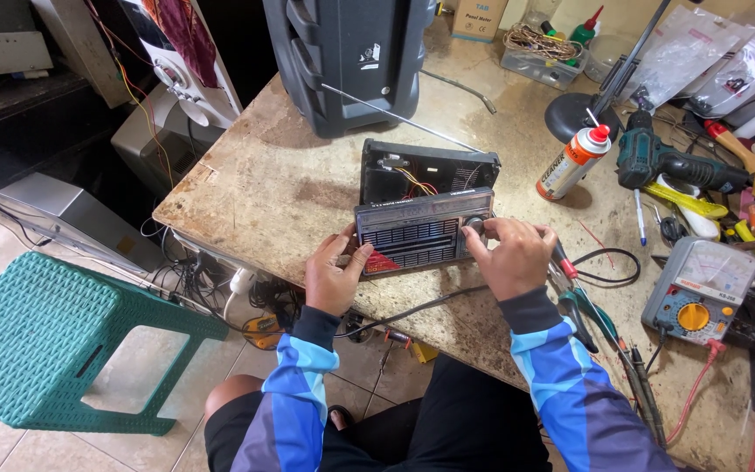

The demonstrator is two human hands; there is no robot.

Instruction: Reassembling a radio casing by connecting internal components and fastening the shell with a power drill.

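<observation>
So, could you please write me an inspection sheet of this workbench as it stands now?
Surface: worn, stained tabletop, crowded on its right side.
Job's things: small radio upright, front panel toward the person, opened back shell behind it showing wires.
Clutter: spray can, drill, multimeter, pliers, pens, plastic bags.
Grips: left hand holds the radio's left end; right hand at its right end, fingers on the knob.
Cables: black cable running under the hands; red meter lead.
Surroundings: large black speaker, green stool, tiled floor.
</observation>
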